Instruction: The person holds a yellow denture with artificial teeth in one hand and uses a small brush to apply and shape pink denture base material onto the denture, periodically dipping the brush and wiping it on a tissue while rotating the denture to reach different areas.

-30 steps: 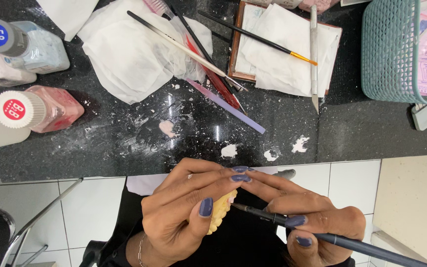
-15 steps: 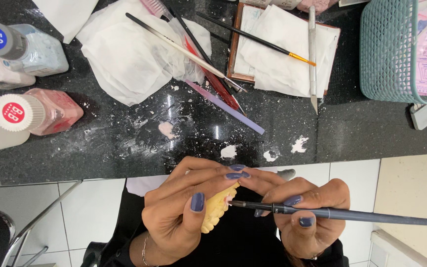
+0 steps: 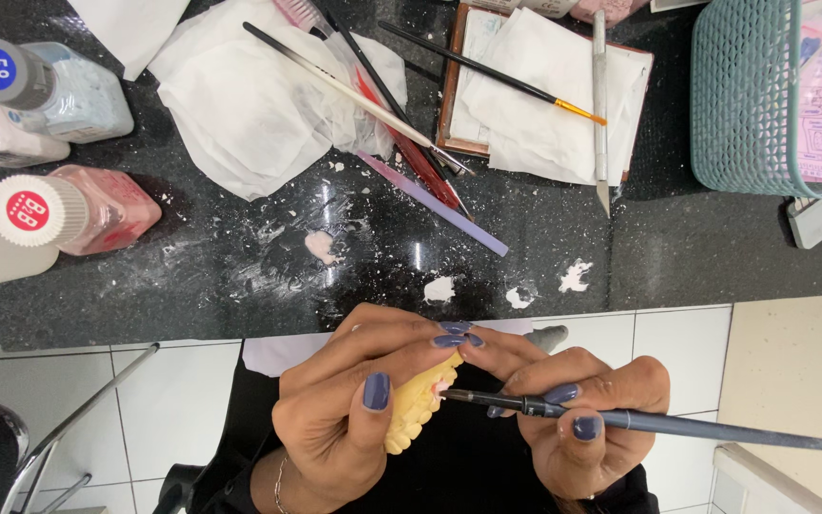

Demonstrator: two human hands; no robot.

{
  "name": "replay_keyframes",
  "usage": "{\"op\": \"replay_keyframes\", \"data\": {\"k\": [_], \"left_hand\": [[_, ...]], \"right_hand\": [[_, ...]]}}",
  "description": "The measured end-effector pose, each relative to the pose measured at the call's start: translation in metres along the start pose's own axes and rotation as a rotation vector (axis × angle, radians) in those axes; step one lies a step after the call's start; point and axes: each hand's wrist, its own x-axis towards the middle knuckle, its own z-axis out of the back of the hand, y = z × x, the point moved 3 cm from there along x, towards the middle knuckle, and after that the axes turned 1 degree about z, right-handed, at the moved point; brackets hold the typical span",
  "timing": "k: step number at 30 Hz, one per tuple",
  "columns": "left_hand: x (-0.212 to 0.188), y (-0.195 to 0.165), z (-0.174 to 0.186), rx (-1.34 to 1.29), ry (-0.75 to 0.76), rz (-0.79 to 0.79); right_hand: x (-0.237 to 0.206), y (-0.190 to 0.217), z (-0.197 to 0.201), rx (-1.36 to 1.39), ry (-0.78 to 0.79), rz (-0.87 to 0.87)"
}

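Note:
My left hand grips a small yellow dental model with a row of teeth, held over my lap below the black counter edge. My right hand holds a thin blue-grey brush like a pen. Its dark tip touches the pinkish top of the model near my left fingertips. The handle points to the right. Both hands have purple nails, and the fingers of the two hands touch above the model.
The speckled black counter carries white and pink dabs, crumpled tissues, several brushes, a lilac stick, a scalpel on a tissue-lined tray, bottles at left and a teal basket at right.
The brush has swung up from a downward slant to nearly level, its tip coming in to the model. Both hands have risen slightly toward the counter edge.

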Motion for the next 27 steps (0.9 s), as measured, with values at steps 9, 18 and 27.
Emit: {"op": "replay_keyframes", "data": {"k": [9, 18, 27], "left_hand": [[-0.002, 0.0, 0.0, -0.012, -0.001, 0.008], [-0.003, 0.0, -0.001, -0.052, -0.028, 0.032], [-0.005, 0.001, 0.0, -0.044, -0.018, 0.05]], "right_hand": [[0.0, 0.011, -0.007, -0.062, 0.006, 0.018], [-0.008, 0.006, -0.003, -0.086, 0.064, 0.095], [-0.01, 0.009, 0.0, -0.076, 0.051, 0.052]]}}
